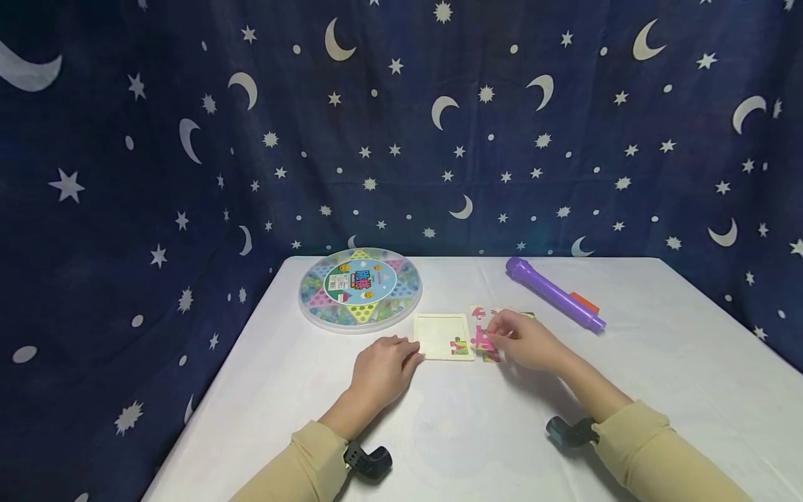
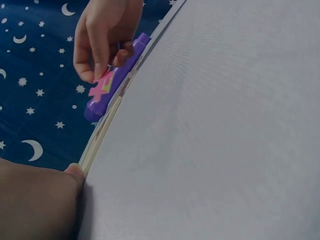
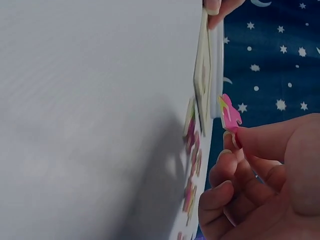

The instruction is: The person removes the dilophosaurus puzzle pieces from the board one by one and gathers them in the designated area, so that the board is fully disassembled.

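Pinching a pink cardboard puzzle piece (image 1: 484,339), your right hand (image 1: 523,341) hovers just right of the pale square puzzle tray (image 1: 439,328) on the bench; your left hand (image 1: 384,366), fingers relaxed, steadies its left edge.

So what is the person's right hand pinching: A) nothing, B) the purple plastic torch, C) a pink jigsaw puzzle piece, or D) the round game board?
C: the right hand pinches a pink jigsaw puzzle piece lifted off the white table, while the purple plastic torch lies apart.
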The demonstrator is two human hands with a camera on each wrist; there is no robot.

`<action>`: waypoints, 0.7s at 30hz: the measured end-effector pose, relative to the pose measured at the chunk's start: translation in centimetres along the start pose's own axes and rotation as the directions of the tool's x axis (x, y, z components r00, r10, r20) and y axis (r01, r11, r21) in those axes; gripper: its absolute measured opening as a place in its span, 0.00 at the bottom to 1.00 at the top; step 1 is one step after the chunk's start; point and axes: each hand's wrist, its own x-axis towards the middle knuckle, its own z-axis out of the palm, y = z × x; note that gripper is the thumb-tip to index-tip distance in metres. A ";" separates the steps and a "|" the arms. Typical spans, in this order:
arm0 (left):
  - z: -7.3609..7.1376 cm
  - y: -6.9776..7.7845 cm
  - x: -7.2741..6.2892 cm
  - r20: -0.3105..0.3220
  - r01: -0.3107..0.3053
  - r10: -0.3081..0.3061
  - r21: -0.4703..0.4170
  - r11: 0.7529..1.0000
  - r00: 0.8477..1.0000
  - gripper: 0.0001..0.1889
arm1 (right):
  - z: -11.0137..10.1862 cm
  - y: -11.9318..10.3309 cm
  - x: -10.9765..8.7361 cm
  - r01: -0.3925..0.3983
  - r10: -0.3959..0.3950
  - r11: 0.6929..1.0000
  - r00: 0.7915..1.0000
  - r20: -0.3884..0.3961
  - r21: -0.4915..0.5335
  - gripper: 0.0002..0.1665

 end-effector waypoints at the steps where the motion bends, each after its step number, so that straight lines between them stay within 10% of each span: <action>1: 0.0 0.0 0.0 -0.001 0.001 -0.001 0.000 1.000 1.000 0.12 | -0.1 0.2 -0.1 -0.002 0.002 1.000 1.000 0.002 0.002 0.06; 21: -0.1 -0.1 -0.3 -0.008 0.014 -0.014 -0.020 1.000 1.000 0.12 | -1.4 3.0 -1.7 -0.008 0.006 0.999 0.999 0.043 0.049 0.08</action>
